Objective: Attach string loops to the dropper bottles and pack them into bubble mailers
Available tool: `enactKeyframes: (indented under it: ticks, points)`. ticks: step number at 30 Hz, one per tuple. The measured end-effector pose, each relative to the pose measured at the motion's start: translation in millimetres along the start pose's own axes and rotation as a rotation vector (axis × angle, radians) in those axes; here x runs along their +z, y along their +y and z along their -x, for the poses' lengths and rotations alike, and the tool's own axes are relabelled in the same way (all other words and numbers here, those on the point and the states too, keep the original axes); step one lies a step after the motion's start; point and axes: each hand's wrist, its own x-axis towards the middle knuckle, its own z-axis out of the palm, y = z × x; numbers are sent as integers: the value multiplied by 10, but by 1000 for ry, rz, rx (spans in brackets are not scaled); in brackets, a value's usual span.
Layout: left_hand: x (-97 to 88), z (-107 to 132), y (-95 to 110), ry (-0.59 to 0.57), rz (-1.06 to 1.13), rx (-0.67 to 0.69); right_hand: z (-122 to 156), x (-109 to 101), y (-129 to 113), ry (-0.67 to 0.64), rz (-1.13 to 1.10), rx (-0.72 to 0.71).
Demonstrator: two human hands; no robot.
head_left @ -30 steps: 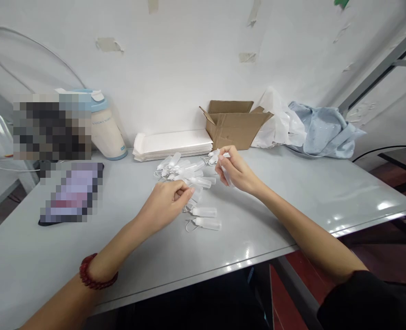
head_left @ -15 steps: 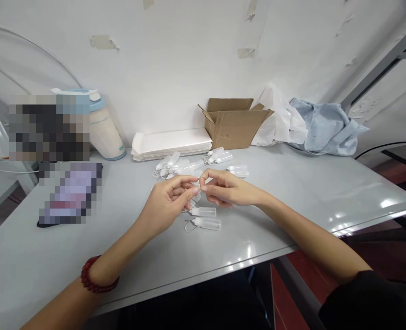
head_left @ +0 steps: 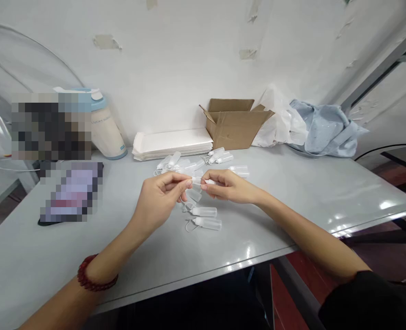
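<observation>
Bottles [head_left: 205, 212], small and translucent with white tops, lie across the middle of the grey table [head_left: 292, 181] that I am viewing from afar. I have the right hand [head_left: 228, 185] with its fingers closed on a white-topped bottle [head_left: 210, 182]; the white part shows at the fingertips, and most of the rest is hidden by the hand. Opposite it, the left hand [head_left: 160, 197] has thumb and forefinger together at the tips; whether something thin is pinched there, I cannot tell. The held bottle is between the two hands, well apart from the table's front edge. On the near side of the hands I see two bottles lying nearly parallel; more lie in a heap behind the left hand, and others lie beyond the right. Along the wall sit a tumbler [head_left: 106, 130], an open cardboard box [head_left: 239, 130] and a white plastic bag [head_left: 278, 123].
</observation>
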Motion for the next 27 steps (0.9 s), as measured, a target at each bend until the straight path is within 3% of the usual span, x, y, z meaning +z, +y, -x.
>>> enactKeyframes:
  ticks: [5,14,21,27]
  points:
    - [-40,-35,-19,58,-16,-66,-13,-8,-17,105,83,-48]
    - [70,15,-56,-162,48,-45,17,103,-21,74,190,-98]
    - [55,15,-30,-113,40,-62,22,92,-14,81,248,-150]
    - [65,17,-35,-175,79,-46,30,113,-43,51,294,-123]
